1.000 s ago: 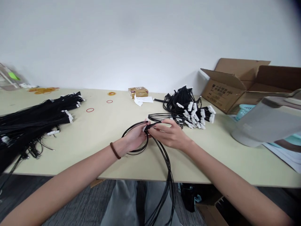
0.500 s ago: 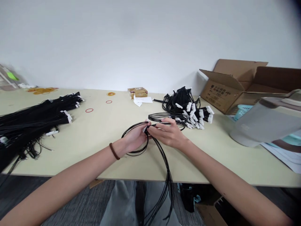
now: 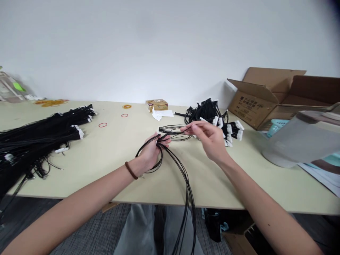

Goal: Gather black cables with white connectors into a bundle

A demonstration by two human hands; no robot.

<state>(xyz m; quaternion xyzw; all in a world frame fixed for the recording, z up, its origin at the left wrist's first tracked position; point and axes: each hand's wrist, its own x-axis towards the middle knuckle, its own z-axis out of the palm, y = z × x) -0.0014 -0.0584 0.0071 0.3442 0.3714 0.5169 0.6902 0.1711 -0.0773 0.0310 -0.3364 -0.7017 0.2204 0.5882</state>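
Pinching the black cable bundle (image 3: 186,184) where its strands crossed, the left hand (image 3: 151,153) had its grip closed around that crossing just above the counter (image 3: 106,163). The right hand (image 3: 209,140) held the far end of a flat loop (image 3: 174,132) in a narrow thumb-and-forefinger grip, its other fingers spread. The rest of the bundle ran over the counter's near edge and hung down between the person's knees. Judging from this, the winding would go best with the left grip firm at the crossing, so the laid turns could not spring apart. The right hand should draw each turn to the same size, with the strands flat and side by side rather than twisted. The hanging tail looked liable to snag on the counter's edge. A pile of coiled cables (image 3: 209,115) with white connectors lay just beyond the right hand. Dark printing showed on the side of the cardboard box (image 3: 249,104) and on the small gold box (image 3: 156,105), but both were too small to read.
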